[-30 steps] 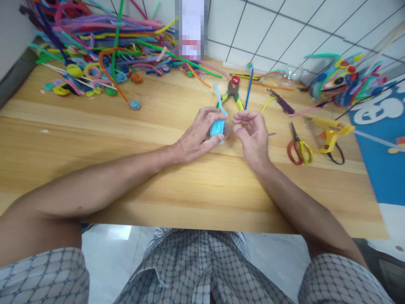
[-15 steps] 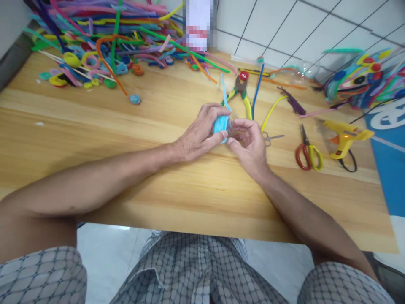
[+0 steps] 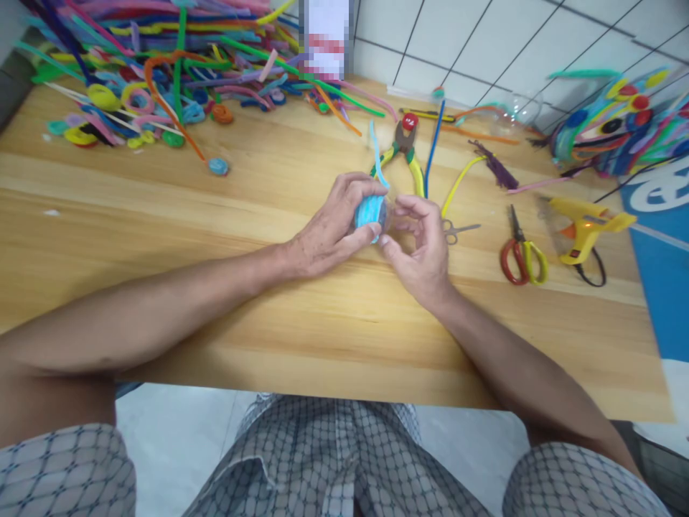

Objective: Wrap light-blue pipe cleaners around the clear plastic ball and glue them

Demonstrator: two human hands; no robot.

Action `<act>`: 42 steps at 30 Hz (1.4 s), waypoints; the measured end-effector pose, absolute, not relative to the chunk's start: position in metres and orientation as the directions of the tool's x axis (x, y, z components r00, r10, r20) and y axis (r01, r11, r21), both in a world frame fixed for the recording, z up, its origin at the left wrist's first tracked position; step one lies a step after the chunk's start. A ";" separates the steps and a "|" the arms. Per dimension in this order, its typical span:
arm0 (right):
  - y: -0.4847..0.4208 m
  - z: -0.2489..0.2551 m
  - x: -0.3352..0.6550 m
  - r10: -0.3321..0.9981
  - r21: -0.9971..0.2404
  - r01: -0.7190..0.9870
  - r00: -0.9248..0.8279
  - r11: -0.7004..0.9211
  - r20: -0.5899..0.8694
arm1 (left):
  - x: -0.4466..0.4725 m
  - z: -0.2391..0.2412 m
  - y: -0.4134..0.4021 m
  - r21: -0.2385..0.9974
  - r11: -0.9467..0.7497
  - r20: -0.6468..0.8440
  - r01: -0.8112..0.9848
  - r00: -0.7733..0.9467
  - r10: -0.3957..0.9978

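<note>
Between my hands is a see-through ball, its left part covered in bands of light blue pipe cleaner. A loose light blue length sticks up from the top, toward the pliers. My left hand is closed around the blue side, thumb in front and fingers over the top. At the clear right side, my right hand has its thumb tip against the ball's lower edge and curled fingertips near its upper edge. Pliers with green and yellow handles lie just behind, and small scissors beside my right fingers.
A heap of coloured pipe cleaners fills the back left, with a small blue coil in front. On the right lie red-and-yellow-handled scissors, a yellow glue gun and a colourful pipe-cleaner figure. Another clear ball sits near the wall.
The whole view has shifted slightly. My right thumb has slid a little left along the ball's lower edge. My left hand keeps its hold.
</note>
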State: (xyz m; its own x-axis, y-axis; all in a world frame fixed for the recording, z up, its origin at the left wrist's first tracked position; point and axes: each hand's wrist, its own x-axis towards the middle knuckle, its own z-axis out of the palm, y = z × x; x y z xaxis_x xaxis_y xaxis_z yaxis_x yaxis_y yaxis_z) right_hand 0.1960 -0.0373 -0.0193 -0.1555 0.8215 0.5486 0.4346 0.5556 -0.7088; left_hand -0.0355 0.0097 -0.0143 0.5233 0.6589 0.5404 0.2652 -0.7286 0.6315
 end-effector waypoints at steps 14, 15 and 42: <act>-0.038 -0.006 0.204 0.687 -0.454 0.549 -0.355 0.702 0.634 | -0.034 -0.016 0.009 0.599 -0.774 0.571 0.207 0.567 0.594; -0.038 -0.006 0.204 0.684 -0.447 0.552 -0.358 0.704 0.636 | -0.034 -0.016 0.009 0.599 -0.772 0.564 0.214 0.570 0.597; -0.042 -0.001 0.202 0.648 -0.381 0.581 -0.363 0.719 0.670 | -0.034 -0.010 0.007 0.599 -0.776 0.555 0.199 0.596 0.580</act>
